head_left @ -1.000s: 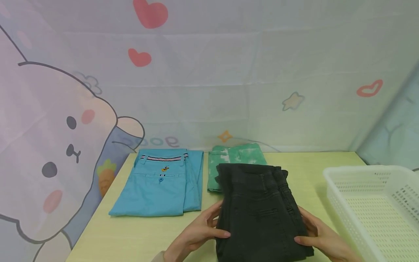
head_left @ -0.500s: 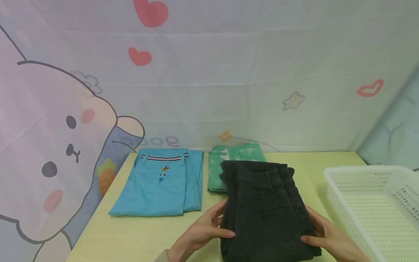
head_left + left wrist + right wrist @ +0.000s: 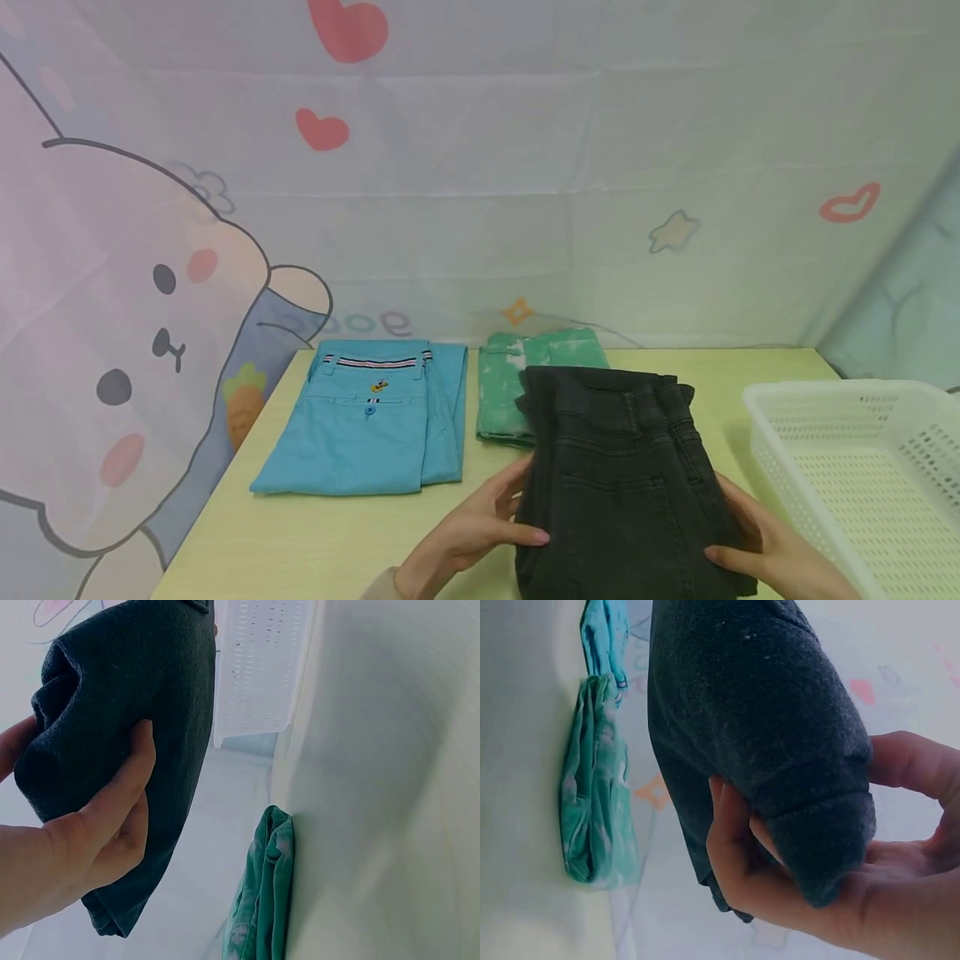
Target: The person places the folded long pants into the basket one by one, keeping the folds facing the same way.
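Folded black jeans (image 3: 630, 483) are held above the table's near edge, lifted off the surface in both wrist views. My left hand (image 3: 480, 525) grips their left edge, thumb on top (image 3: 120, 787) and fingers underneath. My right hand (image 3: 765, 546) grips the right edge (image 3: 780, 847) the same way. The jeans (image 3: 127, 697) overlap the near corner of folded green patterned pants (image 3: 517, 392). Folded light-blue pants (image 3: 367, 421) with a striped waistband lie to the left.
A white perforated plastic basket (image 3: 862, 467) stands at the table's right side, close to my right hand. The pale yellow-green table (image 3: 300, 542) is backed by a cartoon-printed cloth wall. The green pants (image 3: 592, 787) lie flat behind the jeans.
Both hands have carried the black jeans to the right, toward the basket, and slightly nearer. The blue and green pants have stayed put.
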The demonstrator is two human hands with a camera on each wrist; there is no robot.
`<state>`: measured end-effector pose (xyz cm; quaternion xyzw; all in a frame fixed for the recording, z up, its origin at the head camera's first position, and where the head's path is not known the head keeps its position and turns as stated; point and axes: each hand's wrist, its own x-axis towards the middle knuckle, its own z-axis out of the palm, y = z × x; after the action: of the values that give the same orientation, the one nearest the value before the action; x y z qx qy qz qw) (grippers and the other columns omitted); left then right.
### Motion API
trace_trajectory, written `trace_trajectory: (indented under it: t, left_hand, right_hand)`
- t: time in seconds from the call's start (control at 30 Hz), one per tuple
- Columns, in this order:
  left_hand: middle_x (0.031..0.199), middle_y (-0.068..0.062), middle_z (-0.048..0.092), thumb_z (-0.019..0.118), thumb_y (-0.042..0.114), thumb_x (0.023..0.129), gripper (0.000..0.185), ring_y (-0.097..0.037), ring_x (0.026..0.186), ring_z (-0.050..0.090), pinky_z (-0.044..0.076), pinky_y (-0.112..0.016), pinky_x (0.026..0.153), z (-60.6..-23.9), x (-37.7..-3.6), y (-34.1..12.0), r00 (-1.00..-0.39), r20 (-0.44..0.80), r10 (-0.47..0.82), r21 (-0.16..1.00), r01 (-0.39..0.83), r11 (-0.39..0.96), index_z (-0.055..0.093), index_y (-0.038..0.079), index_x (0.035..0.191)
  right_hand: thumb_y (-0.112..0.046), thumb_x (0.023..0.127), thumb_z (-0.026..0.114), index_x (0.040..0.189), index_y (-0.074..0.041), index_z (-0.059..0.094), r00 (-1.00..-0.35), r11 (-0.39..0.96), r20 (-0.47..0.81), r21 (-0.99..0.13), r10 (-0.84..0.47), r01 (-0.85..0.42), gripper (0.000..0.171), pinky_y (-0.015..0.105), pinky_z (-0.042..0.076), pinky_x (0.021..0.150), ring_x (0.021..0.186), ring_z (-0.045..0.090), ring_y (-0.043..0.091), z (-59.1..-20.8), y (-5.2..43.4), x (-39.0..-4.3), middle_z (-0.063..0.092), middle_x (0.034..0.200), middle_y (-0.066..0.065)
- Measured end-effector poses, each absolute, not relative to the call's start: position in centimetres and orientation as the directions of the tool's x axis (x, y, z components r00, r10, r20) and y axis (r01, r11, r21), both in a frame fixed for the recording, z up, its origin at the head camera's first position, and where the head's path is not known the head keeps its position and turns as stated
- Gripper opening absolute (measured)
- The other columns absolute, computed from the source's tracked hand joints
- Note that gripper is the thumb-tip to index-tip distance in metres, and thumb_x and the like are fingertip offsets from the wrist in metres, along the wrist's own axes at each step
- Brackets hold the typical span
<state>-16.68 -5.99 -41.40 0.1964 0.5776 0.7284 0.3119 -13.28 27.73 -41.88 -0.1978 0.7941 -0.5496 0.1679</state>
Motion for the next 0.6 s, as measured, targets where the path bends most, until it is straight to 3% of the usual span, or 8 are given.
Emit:
trace_trajectory:
  t: [0.13,0.6]
  left_hand:
    - [0.149,-0.005,0.019,0.063,-0.003,0.078,0.083,-0.030,0.133,0.026,0.031,-0.044,0.103,-41.5,-16.8,-5.6,-0.718,-0.077,0.692,0.966,-0.225,-0.126,0.020,0.028,0.142]
    - [0.149,-0.003,0.019,0.060,-0.007,0.079,0.083,-0.027,0.132,0.027,0.035,-0.038,0.101,-41.6,-17.2,-4.1,-0.677,-0.022,0.736,0.964,-0.209,-0.163,0.020,0.028,0.142]
  right_hand:
    - [-0.003,0.085,0.054,0.141,0.005,-0.003,-0.873,0.318,-0.001,-0.931,-0.488,-0.177,0.080,0.008,0.039,0.080,0.108,0.027,-0.026,-42.3,28.2,-13.0,0.020,0.126,-0.038]
    - [0.006,0.081,0.056,0.138,0.012,0.003,-0.892,0.368,0.111,-0.883,-0.439,-0.291,0.078,0.005,0.037,0.078,0.109,0.026,-0.026,-42.6,29.8,-12.4,0.018,0.126,-0.043]
